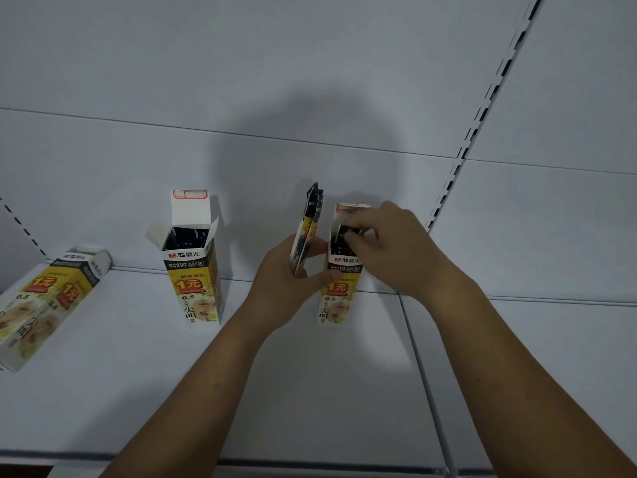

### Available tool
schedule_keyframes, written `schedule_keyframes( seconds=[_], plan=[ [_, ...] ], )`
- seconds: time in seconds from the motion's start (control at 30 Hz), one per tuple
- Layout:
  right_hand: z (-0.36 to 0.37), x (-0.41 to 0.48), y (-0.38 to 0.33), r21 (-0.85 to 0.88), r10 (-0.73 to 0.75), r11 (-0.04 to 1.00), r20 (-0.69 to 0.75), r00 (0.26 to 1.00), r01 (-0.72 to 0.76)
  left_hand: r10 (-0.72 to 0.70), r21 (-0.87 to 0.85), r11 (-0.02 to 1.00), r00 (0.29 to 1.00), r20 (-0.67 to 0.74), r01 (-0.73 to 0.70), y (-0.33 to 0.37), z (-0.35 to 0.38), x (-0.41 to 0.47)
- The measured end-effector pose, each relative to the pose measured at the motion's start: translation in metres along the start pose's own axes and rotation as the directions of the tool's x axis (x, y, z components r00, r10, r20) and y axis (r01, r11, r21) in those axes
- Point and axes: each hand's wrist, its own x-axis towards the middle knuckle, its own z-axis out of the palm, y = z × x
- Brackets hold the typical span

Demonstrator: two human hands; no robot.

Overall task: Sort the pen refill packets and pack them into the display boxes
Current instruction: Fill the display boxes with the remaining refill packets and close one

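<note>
My left hand [286, 274] grips a thin stack of pen refill packets [307, 229], held upright just left of an open display box [339, 288] that stands on the white shelf [138, 374]. Over that box's open top, my right hand [389, 243] has its fingertips curled into the opening, on the dark packet tops inside. A second open display box [194, 274] stands further left, its flaps up and dark packet tops showing. Lying on its side at the far left is a third, closed display box [41, 305].
The shelf backs onto a pale panel wall [310, 81] with slotted uprights [482, 119] at right and left. A seam between shelf boards [424, 381] runs from under the right box towards the front edge.
</note>
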Motion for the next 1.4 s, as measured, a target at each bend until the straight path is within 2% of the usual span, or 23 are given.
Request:
schedule_keyframes(
  seconds=[0.07, 0.2, 0.3, 0.47, 0.53, 0.7, 0.77, 0.83, 0.87, 0.97, 1.07, 1.2, 1.33, 1.4],
  plan=[
    [-0.001, -0.001, 0.001, -0.045, -0.002, 0.999, 0.024, 1.0, 0.003, -0.001, 0.003, 1.0, 1.0, 0.007, 0.001, 0.001, 0.0, 0.001],
    [-0.007, -0.002, 0.0, -0.008, 0.004, 1.0, -0.034, 0.999, -0.005, -0.015, 0.018, 1.0, 1.0, 0.015, 0.015, -0.002, -0.001, 0.002],
    [-0.002, 0.0, 0.0, -0.054, -0.032, 0.998, 0.036, 0.999, 0.034, -0.002, 0.026, 1.0, 1.0, 0.013, 0.001, -0.001, 0.0, 0.002],
    [-0.004, -0.001, 0.0, -0.184, 0.044, 0.983, 0.124, 0.991, -0.021, -0.019, 0.032, 0.999, 1.0, 0.0, 0.019, -0.004, 0.0, 0.003],
    [-0.006, -0.003, 0.0, -0.119, 0.046, 0.992, 0.077, 0.996, -0.037, -0.023, 0.029, 0.999, 1.0, -0.005, 0.023, -0.007, -0.001, 0.004],
    [-0.01, -0.015, 0.0, 0.096, 0.046, 0.995, -0.197, 0.979, -0.027, -0.06, 0.034, 0.998, 0.997, -0.042, 0.062, -0.003, -0.008, -0.003],
    [-0.009, -0.022, -0.002, 0.179, 0.088, 0.983, -0.24, 0.967, -0.045, -0.111, -0.106, 0.988, 0.994, -0.001, 0.111, -0.002, -0.013, -0.007],
    [-0.008, -0.029, -0.007, 0.25, 0.14, 0.966, -0.271, 0.952, -0.071, -0.144, -0.321, 0.935, 0.988, 0.052, 0.153, 0.002, -0.018, -0.011],
    [-0.007, -0.031, -0.011, 0.283, 0.174, 0.955, -0.28, 0.944, -0.092, -0.14, -0.372, 0.915, 0.988, 0.065, 0.155, 0.006, -0.021, -0.014],
    [-0.003, -0.037, -0.023, 0.436, 0.291, 0.885, -0.245, 0.925, -0.162, -0.106, -0.375, 0.918, 0.99, 0.09, 0.132, 0.019, -0.027, -0.019],
    [0.003, -0.039, -0.038, 0.637, 0.378, 0.743, -0.147, 0.914, -0.205, -0.063, -0.313, 0.945, 0.992, 0.111, 0.095, 0.029, -0.029, -0.023],
    [0.011, -0.036, -0.055, 0.777, 0.372, 0.594, -0.035, 0.928, -0.208, -0.022, -0.189, 0.981, 0.99, 0.142, 0.049, 0.041, -0.029, -0.029],
    [0.016, -0.037, -0.056, 0.818, 0.356, 0.546, -0.029, 0.934, -0.183, -0.028, -0.196, 0.979, 0.988, 0.151, 0.058, 0.048, -0.026, -0.033],
    [0.016, -0.038, -0.056, 0.809, 0.352, 0.562, -0.046, 0.935, -0.172, -0.026, -0.208, 0.976, 0.988, 0.155, 0.059, 0.051, -0.025, -0.035]
  ],
)
